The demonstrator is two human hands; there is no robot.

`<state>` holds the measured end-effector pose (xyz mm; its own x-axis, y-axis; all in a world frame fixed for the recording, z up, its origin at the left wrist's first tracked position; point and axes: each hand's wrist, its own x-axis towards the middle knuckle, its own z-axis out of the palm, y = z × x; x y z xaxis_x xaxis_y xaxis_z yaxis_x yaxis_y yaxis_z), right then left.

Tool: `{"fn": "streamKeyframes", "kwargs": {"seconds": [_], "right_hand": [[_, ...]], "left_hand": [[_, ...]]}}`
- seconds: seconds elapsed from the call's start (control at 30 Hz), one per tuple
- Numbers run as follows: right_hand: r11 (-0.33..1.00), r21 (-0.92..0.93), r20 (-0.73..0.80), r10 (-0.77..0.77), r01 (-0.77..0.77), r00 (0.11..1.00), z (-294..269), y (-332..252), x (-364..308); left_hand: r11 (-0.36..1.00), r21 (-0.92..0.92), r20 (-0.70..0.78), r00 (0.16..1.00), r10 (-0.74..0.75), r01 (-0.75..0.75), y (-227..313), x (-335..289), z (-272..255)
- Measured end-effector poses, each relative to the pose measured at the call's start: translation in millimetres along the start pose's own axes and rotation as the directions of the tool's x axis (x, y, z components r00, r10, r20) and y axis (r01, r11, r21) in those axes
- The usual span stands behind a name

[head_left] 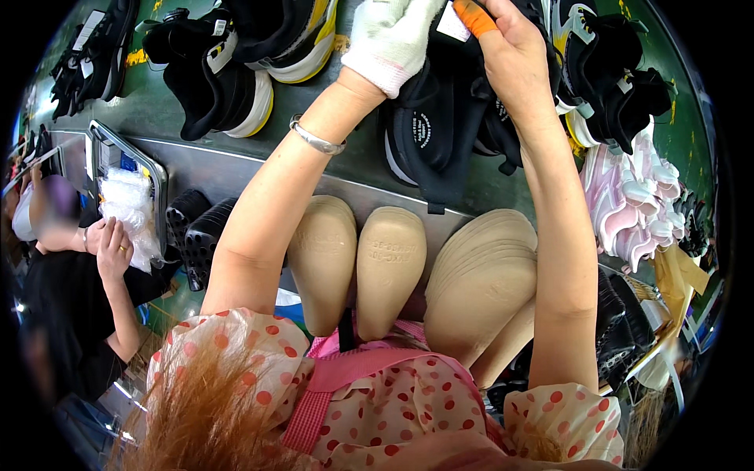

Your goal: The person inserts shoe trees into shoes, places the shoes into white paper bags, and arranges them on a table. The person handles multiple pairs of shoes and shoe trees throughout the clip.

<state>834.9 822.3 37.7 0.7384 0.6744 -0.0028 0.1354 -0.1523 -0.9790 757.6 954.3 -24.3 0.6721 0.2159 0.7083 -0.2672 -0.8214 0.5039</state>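
A black sneaker (432, 129) with pale printing inside lies in front of me near the bench edge, its loose black strap hanging down. My left hand (389, 43), in a white knit glove, is closed on the upper part of black shoe material at the top edge, where its fingertips are cut off. My right hand (514, 59) is bare apart from an orange cover on the thumb. That thumb presses beside a white label (453, 23) on the black material, fingers curled behind it. A second black shoe (499, 129) lies partly under my right wrist.
Black sneakers with white-and-yellow soles (228, 90) stand left, and more (613, 78) right. Beige foot-shaped forms (391, 271) line the near bench edge. Pink-white shoe pieces (632, 196) pile up at right. At left, a co-worker's hand (114, 247) touches clear plastic wrap (129, 208) beside black clogs (208, 235).
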Motion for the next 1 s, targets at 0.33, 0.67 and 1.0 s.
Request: {"fn": "streamKeyframes", "kwargs": {"seconds": [0.33,0.67,1.0], "right_hand": [[0.979,-0.193,-0.026,-0.069,0.063,0.997,-0.6,-4.5,-1.3],[0.949,-0.283,-0.044,-0.154,0.136,0.987,0.3,-6.9,-1.1],[0.944,-0.301,-0.049,-0.154,0.133,0.987,1.7,-11.6,-0.5]], "left_hand": [[0.860,-0.319,0.131,0.917,-0.376,0.398,25.0,16.5,-16.4],[0.743,-0.436,0.202,0.859,-0.470,0.508,26.5,18.4,-20.1],[0.805,-0.355,0.126,0.878,-0.462,0.474,24.3,16.9,-18.7]]}}
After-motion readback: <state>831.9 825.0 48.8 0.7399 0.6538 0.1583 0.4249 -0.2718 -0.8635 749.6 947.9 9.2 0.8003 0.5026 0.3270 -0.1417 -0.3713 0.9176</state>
